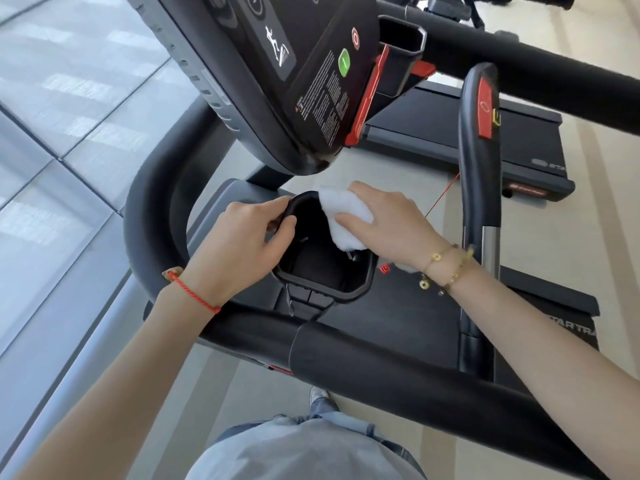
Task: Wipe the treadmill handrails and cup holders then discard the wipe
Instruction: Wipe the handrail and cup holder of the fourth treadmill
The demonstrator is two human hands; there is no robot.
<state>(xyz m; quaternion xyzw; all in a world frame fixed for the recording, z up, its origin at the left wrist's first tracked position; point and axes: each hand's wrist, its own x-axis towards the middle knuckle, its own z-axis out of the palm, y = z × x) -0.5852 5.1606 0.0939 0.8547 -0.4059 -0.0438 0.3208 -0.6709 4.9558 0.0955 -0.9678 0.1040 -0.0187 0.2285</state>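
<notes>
Head view, right hand (388, 223) pressing wipe (343, 216)

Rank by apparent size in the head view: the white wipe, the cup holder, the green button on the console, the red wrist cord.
1. cup holder
2. white wipe, partly under the right hand, so its full extent is hidden
3. red wrist cord
4. green button

The last two look close; the button sits farther from the camera.
</notes>
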